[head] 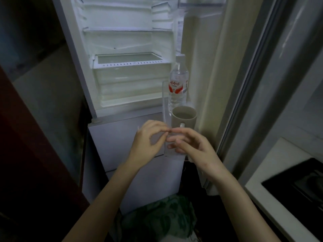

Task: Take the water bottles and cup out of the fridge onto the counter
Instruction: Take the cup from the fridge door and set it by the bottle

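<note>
The fridge (97,88) stands open in front of me with bare white shelves. In the clear door bin (165,102) on the right stand a water bottle (178,84) with a red and white label and, nearer me, a beige cup (184,117) with its handle toward me. My left hand (148,145) and my right hand (190,147) hover just below the cup, fingertips meeting. Both hands have loosely curled fingers and hold nothing. Neither touches the cup or the bottle.
A clear crisper drawer (131,81) sits at the bottom of the fridge compartment. The white counter (279,165) with a black stove top (300,186) lies at the right. A green patterned cloth (157,219) lies on the floor. A dark red door (26,154) is at the left.
</note>
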Tool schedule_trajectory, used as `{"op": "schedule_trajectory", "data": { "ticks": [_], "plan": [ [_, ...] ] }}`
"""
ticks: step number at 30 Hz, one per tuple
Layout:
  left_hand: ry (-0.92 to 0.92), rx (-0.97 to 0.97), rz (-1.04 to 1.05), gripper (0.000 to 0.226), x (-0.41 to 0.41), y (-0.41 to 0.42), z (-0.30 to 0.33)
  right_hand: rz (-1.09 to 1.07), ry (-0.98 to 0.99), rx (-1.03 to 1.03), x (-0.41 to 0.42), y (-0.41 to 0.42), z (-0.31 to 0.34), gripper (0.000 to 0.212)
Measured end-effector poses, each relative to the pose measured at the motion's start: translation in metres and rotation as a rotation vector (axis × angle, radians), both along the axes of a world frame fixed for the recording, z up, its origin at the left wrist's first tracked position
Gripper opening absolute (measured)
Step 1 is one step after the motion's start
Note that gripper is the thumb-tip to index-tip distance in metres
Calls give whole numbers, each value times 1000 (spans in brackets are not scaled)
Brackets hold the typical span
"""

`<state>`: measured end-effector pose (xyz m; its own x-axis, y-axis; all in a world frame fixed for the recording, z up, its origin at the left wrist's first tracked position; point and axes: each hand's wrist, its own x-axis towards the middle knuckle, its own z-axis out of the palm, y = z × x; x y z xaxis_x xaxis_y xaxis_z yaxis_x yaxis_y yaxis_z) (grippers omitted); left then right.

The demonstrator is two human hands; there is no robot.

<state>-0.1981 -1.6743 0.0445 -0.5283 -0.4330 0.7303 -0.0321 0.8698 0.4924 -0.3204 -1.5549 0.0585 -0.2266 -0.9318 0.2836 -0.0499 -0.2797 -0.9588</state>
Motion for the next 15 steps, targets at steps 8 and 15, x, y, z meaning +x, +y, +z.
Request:
{"op": "schedule_trajectory", "data": {
  "ticks": [8, 15],
  "plan": [
    [-35, -151, -123, 18, -19, -1, -4, -134, -75, -5, -14, 16, 0, 20],
    [-53, -123, -183, 20, -47, 11, -4, -266, -18, -33, -28, 36, -3, 21]
  ]
}}
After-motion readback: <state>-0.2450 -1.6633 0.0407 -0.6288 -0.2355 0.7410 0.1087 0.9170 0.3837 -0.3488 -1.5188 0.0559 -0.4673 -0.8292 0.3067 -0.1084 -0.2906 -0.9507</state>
